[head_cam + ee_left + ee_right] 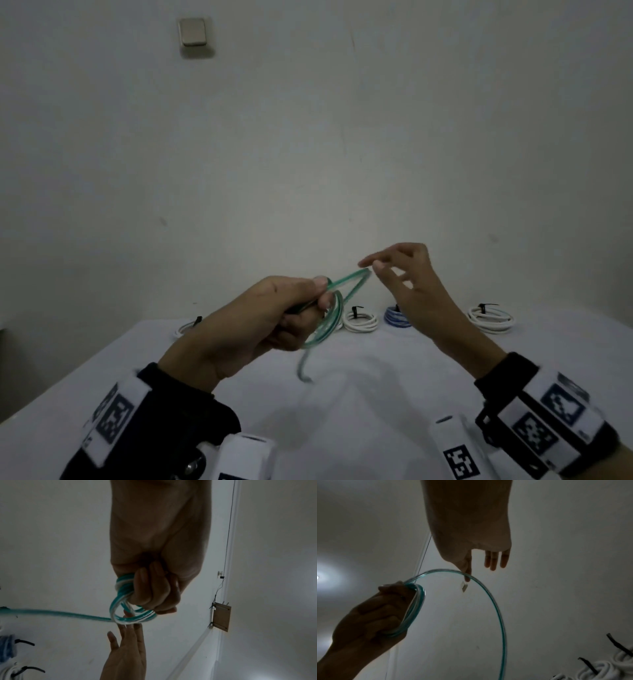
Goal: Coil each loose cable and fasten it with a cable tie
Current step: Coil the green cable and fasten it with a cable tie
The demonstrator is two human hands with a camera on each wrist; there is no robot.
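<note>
A green-and-clear cable (330, 320) is partly wound into a small coil, held in the air over the table. My left hand (320, 291) grips that coil with thumb and curled fingers; the left wrist view shows the turns (126, 588) bunched under its fingers (150, 588). A thin dark strip (303, 308) also sticks out of this fist. One wider loop (356, 277) runs to the right, and the loose tail (305, 371) hangs toward the cloth. My right hand (371, 265) has straight fingers, and one fingertip (467, 578) touches the loop (494, 601).
Several tied coils lie in a row at the table's far edge: white (359, 320), blue-and-white (395, 317), white (491, 317) and white at the left (186, 327). The table (359, 404) has a white cloth. A plain wall with a switch (193, 32) stands behind.
</note>
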